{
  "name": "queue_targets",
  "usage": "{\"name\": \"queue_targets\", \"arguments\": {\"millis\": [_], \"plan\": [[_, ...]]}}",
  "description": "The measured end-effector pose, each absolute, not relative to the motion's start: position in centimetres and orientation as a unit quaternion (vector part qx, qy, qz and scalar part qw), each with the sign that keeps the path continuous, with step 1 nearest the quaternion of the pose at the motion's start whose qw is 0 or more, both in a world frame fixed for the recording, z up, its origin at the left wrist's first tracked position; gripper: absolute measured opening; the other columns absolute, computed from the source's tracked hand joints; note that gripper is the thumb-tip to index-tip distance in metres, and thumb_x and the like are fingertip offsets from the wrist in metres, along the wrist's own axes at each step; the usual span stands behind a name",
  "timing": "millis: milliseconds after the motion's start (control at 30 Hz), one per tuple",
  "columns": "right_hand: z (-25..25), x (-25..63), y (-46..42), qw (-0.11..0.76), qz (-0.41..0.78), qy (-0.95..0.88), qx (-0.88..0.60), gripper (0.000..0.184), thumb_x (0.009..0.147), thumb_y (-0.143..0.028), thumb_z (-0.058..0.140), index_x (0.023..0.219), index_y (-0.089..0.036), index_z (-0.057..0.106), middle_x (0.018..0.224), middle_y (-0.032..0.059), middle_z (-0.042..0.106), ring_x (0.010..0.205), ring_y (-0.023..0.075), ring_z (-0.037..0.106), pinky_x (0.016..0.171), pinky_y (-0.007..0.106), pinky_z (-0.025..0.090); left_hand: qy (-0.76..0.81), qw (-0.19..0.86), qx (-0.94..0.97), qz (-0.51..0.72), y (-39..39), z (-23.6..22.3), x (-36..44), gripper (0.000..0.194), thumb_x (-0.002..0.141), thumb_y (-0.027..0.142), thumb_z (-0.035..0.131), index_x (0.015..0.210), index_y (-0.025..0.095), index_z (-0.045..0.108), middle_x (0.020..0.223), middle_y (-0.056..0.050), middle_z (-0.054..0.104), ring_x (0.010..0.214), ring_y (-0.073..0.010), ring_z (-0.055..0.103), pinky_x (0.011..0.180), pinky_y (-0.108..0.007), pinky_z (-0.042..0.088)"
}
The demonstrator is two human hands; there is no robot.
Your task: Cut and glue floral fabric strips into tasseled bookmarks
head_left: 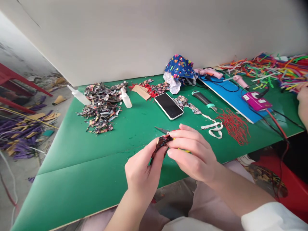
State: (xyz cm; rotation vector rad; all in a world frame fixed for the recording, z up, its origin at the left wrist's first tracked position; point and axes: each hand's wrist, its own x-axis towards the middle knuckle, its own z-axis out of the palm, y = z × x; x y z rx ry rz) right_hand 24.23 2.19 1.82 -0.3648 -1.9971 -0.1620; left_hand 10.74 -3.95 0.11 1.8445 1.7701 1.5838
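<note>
Dark floral fabric (pixel 161 143), a small bunched piece, is pinched between the thumb and fingers of my left hand (pixel 143 170) above the near half of the green table. My right hand (pixel 196 154) is closed beside it, its fingertips meeting at the fabric. A small tool with a pointed metal blade (pixel 161 130) sticks out past my right fingertips, tip to the left. A yellow part shows under the right fingers; most of the tool is hidden in the hand. Just beyond my hands lies a white-edged phone (pixel 169 106).
On the green table (pixel 96 173) are piled floral scraps (pixel 101 106), glue bottles (pixel 126 98), a utility knife (pixel 204 100), red cords (pixel 233 126) and a white ribbon (pixel 215 127). Cables run from a magenta box (pixel 257 101). Another person's hand (pixel 303 102) is at the right edge.
</note>
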Motion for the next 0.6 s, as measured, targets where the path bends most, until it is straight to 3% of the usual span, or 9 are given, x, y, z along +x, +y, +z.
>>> {"name": "queue_targets", "arguments": {"millis": [400, 600], "plan": [[1.03, 24.01, 1.49, 0.541, -0.027, -0.824, -0.168, 0.024, 0.069, 0.001, 0.06, 0.08, -0.02, 0.057, 0.084, 0.0018, 0.06, 0.09, 0.0131, 0.064, 0.091, 0.037, 0.055, 0.569, 0.009, 0.642, 0.513, -3.64, -0.06, 10.47, 0.019, 0.081, 0.014, 0.059, 0.098, 0.02, 0.066, 0.088, 0.001, 0.075, 0.068, -0.0111, 0.07, 0.067, -0.016, 0.055], [0.93, 23.76, 2.0, 0.523, -0.021, -0.841, -0.14, 0.019, 0.071, -0.003, 0.059, 0.08, -0.019, 0.055, 0.084, 0.0022, 0.059, 0.088, 0.0134, 0.064, 0.093, 0.04, 0.053, 0.551, 0.004, 0.667, 0.503, -3.52, -0.55, 10.02, 0.048, 0.081, 0.009, 0.058, 0.126, 0.025, 0.051, 0.1, -0.001, 0.073, 0.074, -0.0113, 0.07, 0.068, -0.016, 0.054]]}}
